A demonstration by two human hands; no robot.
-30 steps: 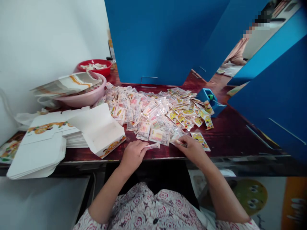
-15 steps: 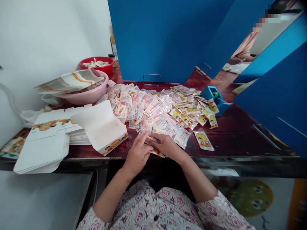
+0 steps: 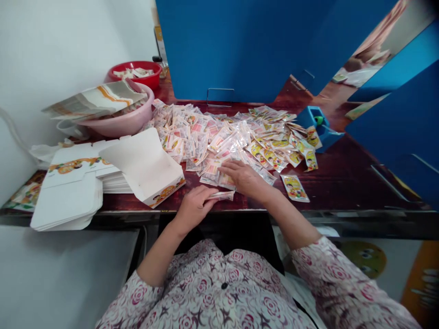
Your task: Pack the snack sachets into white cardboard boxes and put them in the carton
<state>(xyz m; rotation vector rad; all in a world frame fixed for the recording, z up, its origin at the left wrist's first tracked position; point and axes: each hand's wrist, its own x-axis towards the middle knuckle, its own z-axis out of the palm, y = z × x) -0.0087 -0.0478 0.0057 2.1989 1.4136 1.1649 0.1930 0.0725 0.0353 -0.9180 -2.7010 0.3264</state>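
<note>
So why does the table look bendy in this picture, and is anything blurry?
Head view: the wide lens seems to bend the blue panels and table edge; soft light, small glare spots on the plastic packets, nothing badly blurred.

Soft, even light fills my view, brightest on the white wall (image 3: 61, 59). The plastic sachets (image 3: 219, 137) throw small glints, shadows stay faint along the tabletop (image 3: 343, 183), and the blue partitions (image 3: 394, 137) stretch and bend toward the right edge.
</note>
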